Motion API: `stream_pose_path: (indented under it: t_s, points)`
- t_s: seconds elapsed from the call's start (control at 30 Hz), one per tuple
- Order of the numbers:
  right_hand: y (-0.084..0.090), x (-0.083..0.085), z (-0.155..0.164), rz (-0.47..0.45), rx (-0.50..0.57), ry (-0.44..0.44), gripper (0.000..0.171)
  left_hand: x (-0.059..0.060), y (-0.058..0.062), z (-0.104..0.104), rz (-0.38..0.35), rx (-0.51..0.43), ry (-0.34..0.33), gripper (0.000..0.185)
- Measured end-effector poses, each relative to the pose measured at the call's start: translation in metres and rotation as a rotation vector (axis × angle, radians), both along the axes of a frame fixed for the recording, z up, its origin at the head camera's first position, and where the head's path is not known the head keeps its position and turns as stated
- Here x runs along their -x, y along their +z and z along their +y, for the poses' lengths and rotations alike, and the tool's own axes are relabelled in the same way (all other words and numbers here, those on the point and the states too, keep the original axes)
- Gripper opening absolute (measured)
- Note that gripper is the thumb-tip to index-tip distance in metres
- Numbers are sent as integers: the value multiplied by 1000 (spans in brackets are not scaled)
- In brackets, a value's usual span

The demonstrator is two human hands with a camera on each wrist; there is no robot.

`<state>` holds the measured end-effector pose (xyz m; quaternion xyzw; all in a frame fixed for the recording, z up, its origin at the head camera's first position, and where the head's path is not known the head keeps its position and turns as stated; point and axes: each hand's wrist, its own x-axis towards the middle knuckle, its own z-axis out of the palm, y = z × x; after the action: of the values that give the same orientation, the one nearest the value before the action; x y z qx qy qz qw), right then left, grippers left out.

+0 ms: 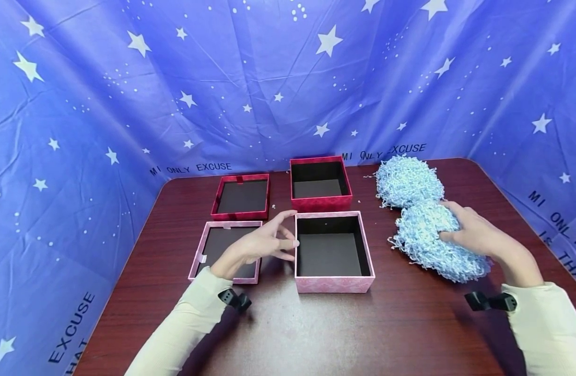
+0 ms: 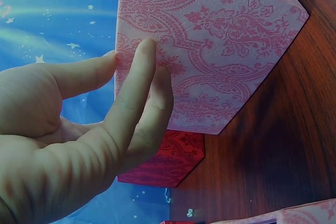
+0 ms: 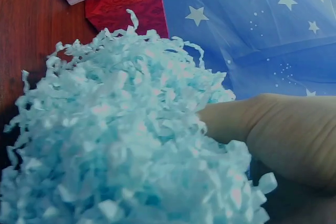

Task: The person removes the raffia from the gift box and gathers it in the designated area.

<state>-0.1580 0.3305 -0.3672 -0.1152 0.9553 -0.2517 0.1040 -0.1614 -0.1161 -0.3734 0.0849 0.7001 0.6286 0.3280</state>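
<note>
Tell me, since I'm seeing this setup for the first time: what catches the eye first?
Two fluffy heaps of light blue shredded paper at the table's right; the right hand grips the nearer heap. In the middle stand an open pink box and behind it a red box, their lids lying to the left. The left hand touches the pink box's side with straight fingers.

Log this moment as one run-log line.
left hand: fingertips touch pink box side | right hand: grips near blue shred pile | pink box: open, empty | red box: open behind
</note>
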Motion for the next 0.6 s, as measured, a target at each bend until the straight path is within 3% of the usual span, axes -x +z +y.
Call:
stream_pose_path:
  t_s: [0.27, 0.6]
  points:
    - [-3, -5, 5, -92, -51, -24, 82, 0, 0, 0, 6, 0, -3, 81]
    - [-11, -8, 6, -134, -70, -55, 87, -1, 0, 0, 2, -2, -1, 81]
